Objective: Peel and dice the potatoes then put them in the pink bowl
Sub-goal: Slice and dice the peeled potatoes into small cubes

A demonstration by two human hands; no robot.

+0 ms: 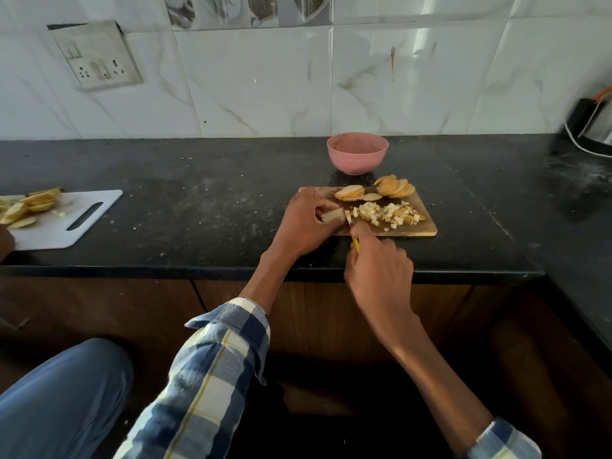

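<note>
Two hands worked at the near-left corner of the wooden cutting board (427, 228), which lay on the black counter (198, 207). My left hand (306, 221) curled over a stack of potato slices (332, 214) and pinned it to the board, fingers bent round its far side. My right hand (377, 266) gripped a knife by its yellow handle (355, 244); the hand hid most of the handle, and the blade (348, 220) stood just at the right-hand face of the stack.

The stack ran left to right, its long axis crossing the blade roughly at a right angle. The uncut length therefore lay to the left of the knife, under my left fingers, and the diced pieces (387, 213) were scattered to its right across the middle of the board. As I judged it, the next cut called for my left fingertips to retreat leftward along that axis ahead of the blade, since little of the stack showed between them and the edge.

More uncut round slices (394, 187) were fanned along the far edge of the board. The pink bowl (357, 153) stood just beyond them, nearer my right hand, and no potato could be seen inside it. A white cutting board (63, 223) with further slices sat well to the left.
</note>
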